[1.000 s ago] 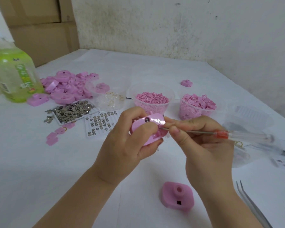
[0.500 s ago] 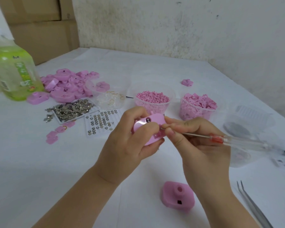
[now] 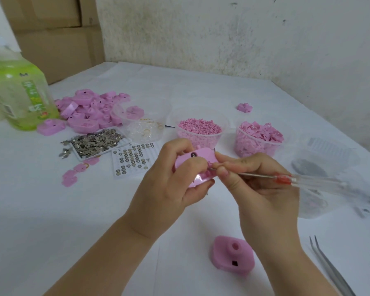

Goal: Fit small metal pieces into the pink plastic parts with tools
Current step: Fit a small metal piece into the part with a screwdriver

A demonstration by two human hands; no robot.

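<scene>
My left hand (image 3: 169, 186) grips a pink plastic part (image 3: 199, 159) above the middle of the table, fingers curled over its front. My right hand (image 3: 259, 189) pinches a thin screwdriver (image 3: 308, 181) with a clear handle and red collar; its metal tip touches the part under my left fingertips. Another pink part (image 3: 232, 255) lies flat on the table near me. A tray of small metal pieces (image 3: 96, 143) sits at the left, and a pile of pink parts (image 3: 90, 112) lies behind it.
Tubs of pink bits (image 3: 199, 129) (image 3: 259, 137) and a clear tub (image 3: 143, 122) stand behind my hands. A sticker sheet (image 3: 132, 159) lies left of them. A green bottle (image 3: 19, 92) stands far left. Tweezers (image 3: 329, 268) lie at the lower right, clear containers (image 3: 325, 159) at the right.
My hands have stayed together on the pink part. The screwdriver handle has dipped slightly and its tip has shifted a little on the part.
</scene>
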